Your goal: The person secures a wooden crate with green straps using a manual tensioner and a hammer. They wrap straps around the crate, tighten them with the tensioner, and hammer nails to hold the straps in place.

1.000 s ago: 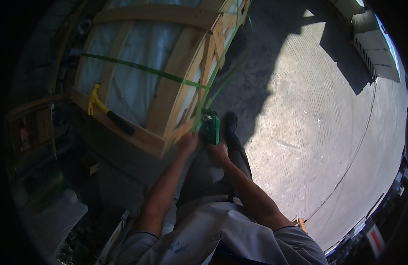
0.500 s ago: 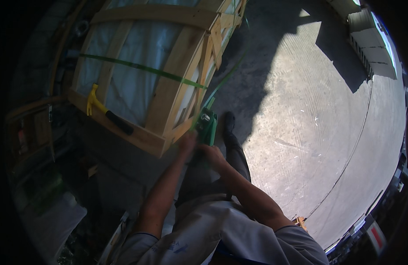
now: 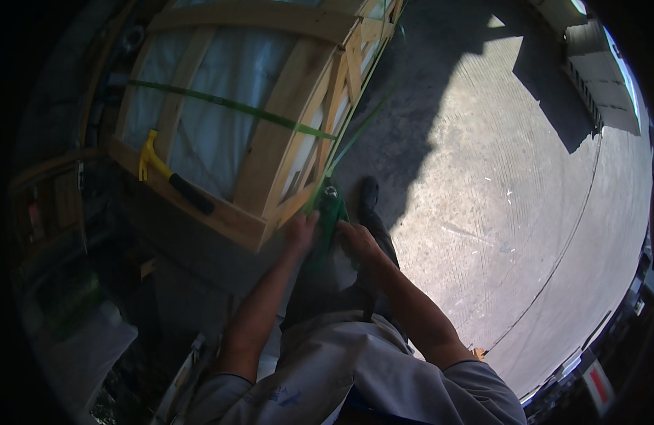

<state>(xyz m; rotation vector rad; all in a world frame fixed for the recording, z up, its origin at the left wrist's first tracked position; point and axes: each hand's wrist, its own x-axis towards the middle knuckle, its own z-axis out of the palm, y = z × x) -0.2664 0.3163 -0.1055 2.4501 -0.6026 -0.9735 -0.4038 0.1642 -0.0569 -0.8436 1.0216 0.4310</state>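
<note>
A wooden crate (image 3: 243, 225) wrapped inside with pale plastic sheeting stands at the upper left. A green strap (image 3: 235, 110) runs across its top and down its near right side. Beside the crate's lower corner is a green strapping tool (image 3: 332, 205), dim and partly blurred, with metal at its top. My right hand (image 3: 358, 239) is closed at the tool's right side, around its handle. My left hand (image 3: 300, 230) is closed at the strap's lower length, just left of the tool; its fingers are slightly smeared. A claw hammer (image 3: 160, 166) with yellow head and black grip lies on the crate's edge.
My shoe (image 3: 369, 191) stands on the concrete floor (image 3: 482, 212), partly sunlit, right of the crate. Pale stacked blocks or boxes (image 3: 601, 74) stand at the far right. Dark shelving with wooden parts (image 3: 54, 205) and a pale sheet (image 3: 93, 354) are on the left.
My right hand has shifted right and slightly up, away from my left hand. The tool sits more upright and is more blurred. The hammer and crate have stayed put.
</note>
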